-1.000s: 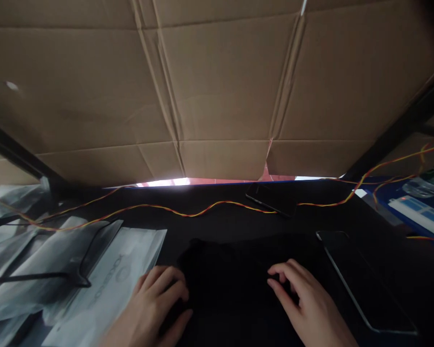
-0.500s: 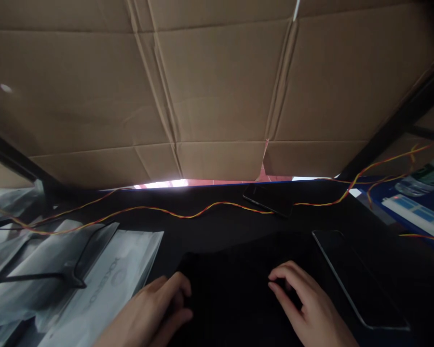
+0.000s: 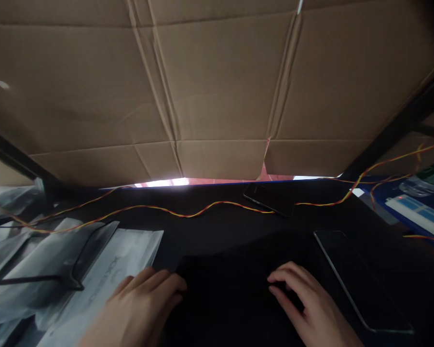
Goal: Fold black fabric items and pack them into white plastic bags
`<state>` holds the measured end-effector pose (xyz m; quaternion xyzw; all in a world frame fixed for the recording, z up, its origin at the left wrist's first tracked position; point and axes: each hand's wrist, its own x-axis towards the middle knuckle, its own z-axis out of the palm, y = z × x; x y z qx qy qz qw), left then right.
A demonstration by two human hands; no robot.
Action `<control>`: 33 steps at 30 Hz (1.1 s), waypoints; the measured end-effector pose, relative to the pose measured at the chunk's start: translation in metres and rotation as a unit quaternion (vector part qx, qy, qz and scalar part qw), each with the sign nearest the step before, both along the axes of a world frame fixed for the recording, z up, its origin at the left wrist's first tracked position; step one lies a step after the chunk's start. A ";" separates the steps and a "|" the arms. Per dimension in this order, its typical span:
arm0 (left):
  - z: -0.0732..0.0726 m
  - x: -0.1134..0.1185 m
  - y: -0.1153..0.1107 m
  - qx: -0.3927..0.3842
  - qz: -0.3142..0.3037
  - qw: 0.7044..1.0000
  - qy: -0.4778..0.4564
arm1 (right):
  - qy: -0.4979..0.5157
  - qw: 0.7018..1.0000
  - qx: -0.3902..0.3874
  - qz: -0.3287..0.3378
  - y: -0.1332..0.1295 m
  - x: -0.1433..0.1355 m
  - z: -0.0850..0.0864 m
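Observation:
My left hand (image 3: 141, 299) is at the lower left, its fingers curled together at the edge of a very dark, black item (image 3: 220, 294), perhaps cloth, whose outline is hard to make out. On the item's right side, my right hand (image 3: 304, 299) has thumb and forefinger nearly meeting; whatever lies between the fingertips is too dark to tell. To the right of that hand a large black phone-like device (image 3: 361, 279) with a pale rim lies flat. Translucent packets (image 3: 112, 270) with printing lie beside and under my left hand.
A second dark phone (image 3: 269, 198) lies farther back, crossed by a red-yellow twisted wire (image 3: 188, 215). Cardboard (image 3: 217, 86) leans over the back. At right are a plastic bottle (image 3: 432, 176) and a white-blue box (image 3: 419, 214); a black cable (image 3: 29, 279) crosses the packets.
My left hand has shifted left and turned, with its back now facing up and its thumb mostly hidden. My right hand has hardly moved.

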<state>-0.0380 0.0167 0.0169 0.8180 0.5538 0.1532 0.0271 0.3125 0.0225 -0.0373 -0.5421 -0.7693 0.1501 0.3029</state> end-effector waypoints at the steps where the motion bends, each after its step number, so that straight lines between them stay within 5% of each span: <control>1: 0.000 0.002 0.002 0.015 0.000 1.000 0.028 | -0.002 1.000 0.007 -0.001 0.000 -0.001 0.001; 5: -0.006 0.024 0.007 0.096 -0.051 0.991 0.072 | -0.016 0.998 0.060 -0.023 0.000 -0.001 0.007; 9: -0.030 0.053 0.005 0.148 -0.155 0.973 0.089 | -0.035 0.984 0.104 -0.143 -0.003 0.016 0.008; 14: -0.060 0.061 0.004 0.090 -0.125 0.985 0.080 | -0.116 0.961 0.053 -0.245 -0.001 0.042 -0.013; 19: -0.048 0.046 0.008 0.071 -0.150 0.982 0.087 | -0.096 0.966 0.021 -0.239 0.006 0.039 -0.019; 24: -0.041 0.031 0.009 0.092 -0.116 0.983 0.109 | 0.016 0.961 0.085 -0.264 0.004 0.025 0.018; 26: -0.047 0.030 0.010 0.098 -0.110 0.984 0.099 | 0.030 0.965 0.147 -0.216 0.000 0.009 0.030; 28: -0.054 0.032 0.010 0.105 -0.110 0.985 0.084 | 0.007 0.977 0.189 -0.101 -0.004 -0.017 0.030; 30: -0.059 0.035 0.011 0.108 -0.107 0.986 0.066 | -0.035 0.984 0.172 0.025 -0.007 -0.047 0.017; 33: -0.062 0.037 0.011 0.104 -0.090 0.990 0.028 | -0.025 0.980 0.185 0.072 -0.010 -0.082 -0.012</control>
